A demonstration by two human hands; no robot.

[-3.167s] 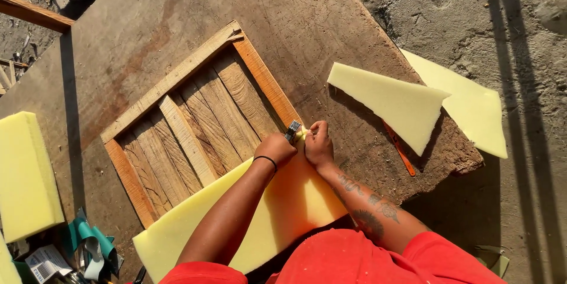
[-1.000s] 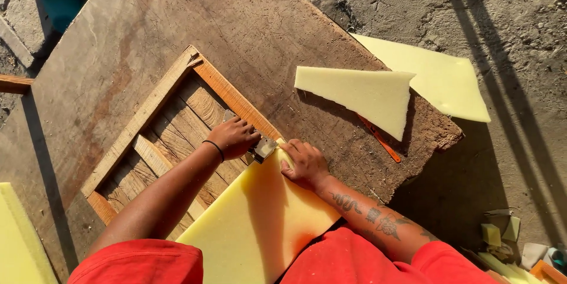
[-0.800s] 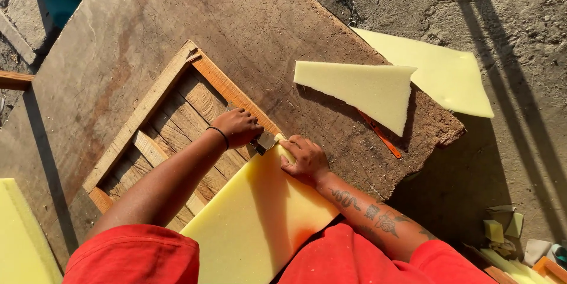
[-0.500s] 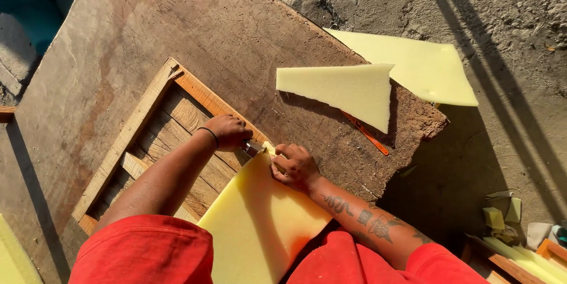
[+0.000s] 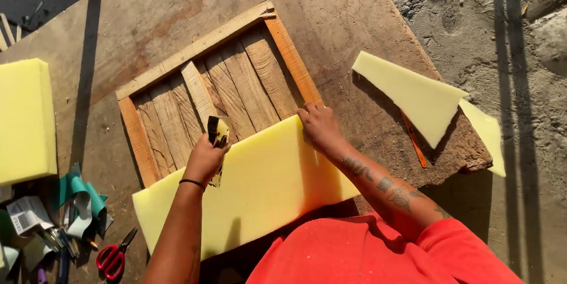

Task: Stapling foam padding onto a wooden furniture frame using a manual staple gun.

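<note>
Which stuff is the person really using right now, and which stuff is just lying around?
In use:
- left hand gripping a small tool
- right hand pressing the big yellow foam sheet
- wooden frame under the foam

Lying about:
- cut foam piece
- thick foam block
- red scissors
- orange stick
- teal scraps

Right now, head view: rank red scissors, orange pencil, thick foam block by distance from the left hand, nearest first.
From the left hand:
1. Red scissors, lower left, by the table edge.
2. Thick foam block, far left.
3. Orange pencil, right, under the triangular foam offcut.
</note>
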